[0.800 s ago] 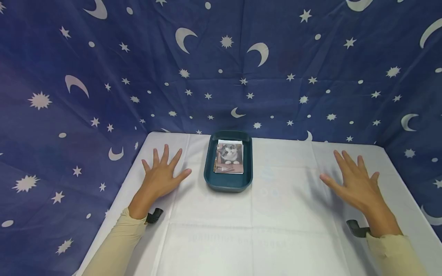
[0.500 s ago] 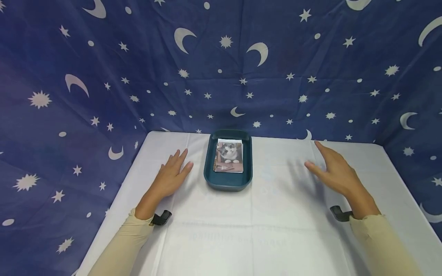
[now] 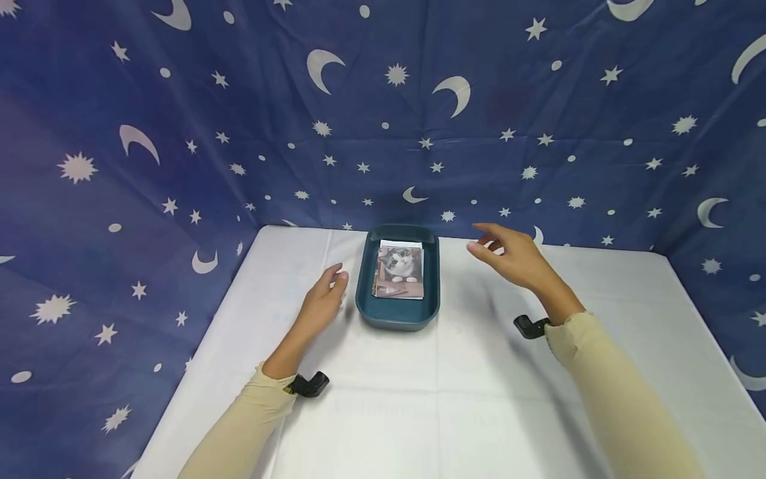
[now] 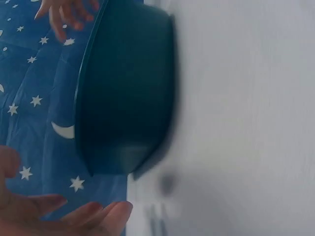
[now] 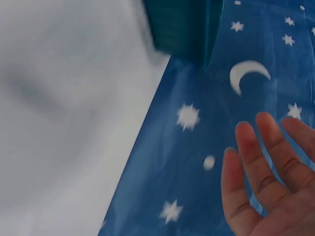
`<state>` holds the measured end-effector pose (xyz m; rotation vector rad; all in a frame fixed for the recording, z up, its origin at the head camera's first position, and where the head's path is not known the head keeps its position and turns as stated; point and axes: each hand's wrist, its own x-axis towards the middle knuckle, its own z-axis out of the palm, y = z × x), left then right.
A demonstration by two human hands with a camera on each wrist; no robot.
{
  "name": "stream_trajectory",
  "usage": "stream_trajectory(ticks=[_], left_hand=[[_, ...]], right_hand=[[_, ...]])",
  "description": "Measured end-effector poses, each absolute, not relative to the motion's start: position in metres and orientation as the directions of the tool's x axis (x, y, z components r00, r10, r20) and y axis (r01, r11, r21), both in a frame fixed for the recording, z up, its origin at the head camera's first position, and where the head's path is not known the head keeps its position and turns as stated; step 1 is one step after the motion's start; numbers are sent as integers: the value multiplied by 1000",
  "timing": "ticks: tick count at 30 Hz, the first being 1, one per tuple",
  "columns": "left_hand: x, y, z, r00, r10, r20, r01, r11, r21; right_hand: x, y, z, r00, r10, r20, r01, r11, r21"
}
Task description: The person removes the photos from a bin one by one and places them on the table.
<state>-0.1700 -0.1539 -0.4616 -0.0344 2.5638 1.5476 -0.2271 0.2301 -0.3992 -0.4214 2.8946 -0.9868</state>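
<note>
A dark teal tray [image 3: 397,314] stands near the back of the white table, and a stack of photo cards [image 3: 399,271] lies in it, a cat picture on top. Just left of the tray, apart from it, hovers my left hand [image 3: 320,306], its fingers loosely bent and holding nothing. My right hand [image 3: 514,258] is in the air to the right of the tray, empty, with relaxed fingers. The left wrist view shows the tray's outer wall [image 4: 128,88] beside the left fingers. In the right wrist view the right fingers [image 5: 256,162] are spread a little, palm showing.
White cloth [image 3: 395,426] covers the table, with faint print showing through. A blue curtain [image 3: 359,86] with moons and stars hangs behind and to the left and right. Each wrist carries a small black camera, such as the one on the right wrist [image 3: 530,327].
Both hands have moved inward toward the tray, the right one also farther back. Their spread fingers have relaxed and bent. The tray and cards have stayed in place.
</note>
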Motion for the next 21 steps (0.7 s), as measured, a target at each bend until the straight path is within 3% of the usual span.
stream_trajectory(ticks=[8,21], left_hand=[[-174,-133,-477,-963,-7,-271,-265,238,935],[-182,-118,-484,-964,-66,-257,-265,209,941]], right_hand=[[-258,168,-388,-943,-333,4,-249,697,-673],[-299,100,-395,-885,-433,-172,-190,673,-715]])
